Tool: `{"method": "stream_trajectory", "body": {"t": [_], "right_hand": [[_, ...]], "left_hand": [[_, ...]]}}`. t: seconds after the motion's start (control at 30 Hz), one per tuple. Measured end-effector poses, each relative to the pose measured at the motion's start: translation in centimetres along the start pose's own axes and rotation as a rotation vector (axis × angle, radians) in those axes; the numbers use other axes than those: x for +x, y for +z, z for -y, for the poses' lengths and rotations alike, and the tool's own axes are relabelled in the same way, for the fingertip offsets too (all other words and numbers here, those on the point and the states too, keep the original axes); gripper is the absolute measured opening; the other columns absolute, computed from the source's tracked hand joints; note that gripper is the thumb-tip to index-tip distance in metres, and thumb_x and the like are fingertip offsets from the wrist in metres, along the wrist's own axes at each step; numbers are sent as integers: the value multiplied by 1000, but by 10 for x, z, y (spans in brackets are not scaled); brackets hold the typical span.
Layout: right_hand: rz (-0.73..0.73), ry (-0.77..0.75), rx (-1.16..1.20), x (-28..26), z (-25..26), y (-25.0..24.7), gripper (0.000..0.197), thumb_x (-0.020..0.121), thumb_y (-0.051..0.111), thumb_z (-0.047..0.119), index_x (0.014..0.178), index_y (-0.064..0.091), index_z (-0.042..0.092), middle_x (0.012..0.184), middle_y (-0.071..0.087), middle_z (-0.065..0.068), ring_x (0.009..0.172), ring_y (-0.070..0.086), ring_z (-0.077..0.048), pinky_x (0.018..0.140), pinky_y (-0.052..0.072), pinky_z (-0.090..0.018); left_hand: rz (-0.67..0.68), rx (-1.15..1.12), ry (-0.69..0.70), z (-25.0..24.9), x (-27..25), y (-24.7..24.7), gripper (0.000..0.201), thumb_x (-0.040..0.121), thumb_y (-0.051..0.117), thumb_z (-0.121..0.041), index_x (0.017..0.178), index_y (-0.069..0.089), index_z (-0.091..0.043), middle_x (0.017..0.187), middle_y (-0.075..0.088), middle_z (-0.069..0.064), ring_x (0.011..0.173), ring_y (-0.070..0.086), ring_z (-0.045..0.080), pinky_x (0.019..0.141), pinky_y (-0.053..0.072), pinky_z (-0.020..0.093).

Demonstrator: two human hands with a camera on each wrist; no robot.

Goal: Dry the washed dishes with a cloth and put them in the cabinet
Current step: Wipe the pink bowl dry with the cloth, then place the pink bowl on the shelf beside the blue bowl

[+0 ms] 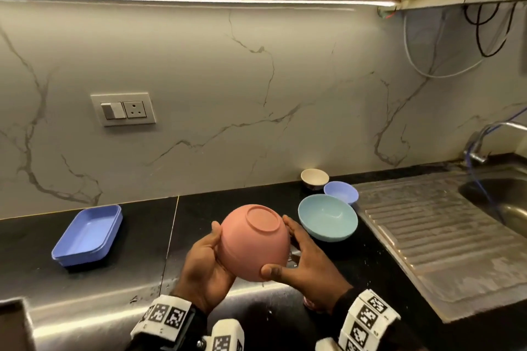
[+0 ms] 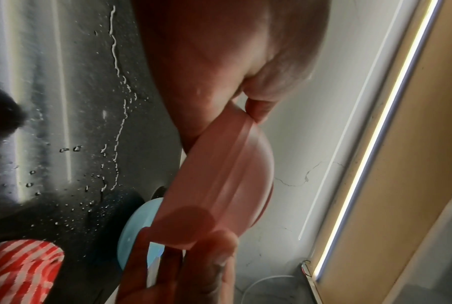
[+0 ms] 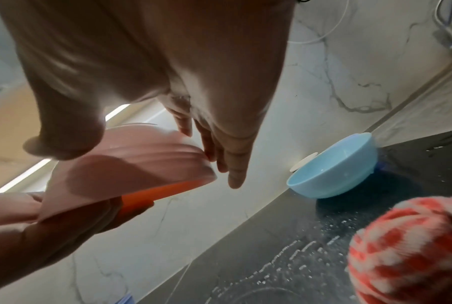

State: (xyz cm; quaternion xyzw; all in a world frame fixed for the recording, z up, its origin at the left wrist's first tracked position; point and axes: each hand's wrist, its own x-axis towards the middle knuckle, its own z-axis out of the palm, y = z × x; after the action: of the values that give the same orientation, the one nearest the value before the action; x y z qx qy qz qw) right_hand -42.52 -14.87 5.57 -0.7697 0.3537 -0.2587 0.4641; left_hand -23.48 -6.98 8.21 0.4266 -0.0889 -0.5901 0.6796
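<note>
Together our left hand (image 1: 204, 262) and right hand (image 1: 306, 261) grip the pink bowl (image 1: 253, 242) upside down above the near counter (image 1: 142, 239), thumbs and fingers curled round its sides; the striped cloth (image 3: 412, 248) lies on the counter below.

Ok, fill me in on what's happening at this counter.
A person holds a pink bowl upside down above the black counter, left hand and right hand cupping its sides. A red-and-white striped cloth lies on the wet counter, unused. A light blue bowl, a periwinkle bowl, a cream bowl and a blue tray sit there.
</note>
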Motion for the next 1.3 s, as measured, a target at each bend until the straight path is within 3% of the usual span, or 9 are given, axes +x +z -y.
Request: {"method": "stream_trajectory", "body": {"t": [0.13, 0.27, 0.4, 0.53, 0.63, 0.83, 0.97, 1.17, 1.3], "right_hand": [[-85, -91, 72, 3, 24, -13, 105, 59, 85, 65, 143, 23, 52, 146, 40, 22, 127, 48, 2, 104, 46, -22], [-200, -154, 127, 8, 50, -32, 98, 53, 88, 66, 135, 34, 58, 138, 50, 22, 120, 57, -2, 98, 53, -31], [-283, -224, 133, 15, 89, -57, 104, 42, 84, 76, 134, 38, 55, 132, 56, 22, 114, 61, -1, 96, 54, -30], [-386, -386, 153, 21, 141, -85, 90, 49, 79, 77, 130, 45, 56, 130, 58, 22, 110, 63, 1, 88, 57, -30], [-420, -503, 121, 20, 181, -101, 84, 54, 73, 82, 129, 44, 57, 133, 51, 27, 115, 60, -4, 92, 57, -38], [-430, -683, -24, 23, 261, -138, 88, 55, 73, 76, 133, 36, 60, 136, 40, 36, 119, 51, 10, 86, 47, -7], [-468, -773, -44, 50, 299, -159, 93, 55, 78, 69, 138, 38, 52, 138, 43, 25, 118, 55, 0, 93, 50, -21], [-613, -753, -204, 97, 333, -181, 98, 59, 68, 79, 142, 39, 39, 137, 46, 12, 114, 55, -14, 84, 52, -26], [-663, -694, -328, 127, 339, -186, 92, 66, 68, 75, 142, 41, 32, 125, 45, 13, 117, 50, -16, 93, 52, -42]], "left_hand": [[86, 37, 123, -12, -2, 9, 44, 104, 37, -41, 140, 52, -20, 126, 68, 16, 115, 65, 40, 91, 53, 60], [165, 189, 256, -28, -4, 28, 42, 99, 45, -41, 134, 58, -22, 130, 67, 13, 119, 63, 36, 96, 52, 59], [263, 397, 356, -61, -10, 45, 79, 69, 83, -57, 137, 56, -29, 129, 68, 5, 123, 61, 30, 108, 40, 63], [391, 710, 571, -107, -26, 69, 102, 59, 89, -57, 145, 43, -29, 135, 63, 6, 120, 64, 25, 105, 49, 47], [343, 824, 787, -141, -44, 96, 101, 56, 85, -69, 143, 47, -36, 143, 55, -2, 125, 59, 16, 104, 51, 42], [244, 947, 1122, -203, -84, 154, 91, 53, 69, -81, 135, 48, -47, 129, 57, -27, 110, 56, -14, 82, 48, 13], [144, 964, 1272, -243, -89, 186, 74, 60, 65, -82, 120, 50, -42, 122, 62, -23, 112, 56, -11, 90, 45, 20], [64, 1224, 1333, -288, -79, 220, 69, 82, 46, -68, 141, 51, -33, 135, 57, -15, 124, 52, 5, 101, 40, 28], [-180, 1580, 1378, -309, -52, 217, 66, 93, 38, -68, 145, 49, -29, 143, 56, -4, 133, 51, 21, 110, 40, 45]]}}
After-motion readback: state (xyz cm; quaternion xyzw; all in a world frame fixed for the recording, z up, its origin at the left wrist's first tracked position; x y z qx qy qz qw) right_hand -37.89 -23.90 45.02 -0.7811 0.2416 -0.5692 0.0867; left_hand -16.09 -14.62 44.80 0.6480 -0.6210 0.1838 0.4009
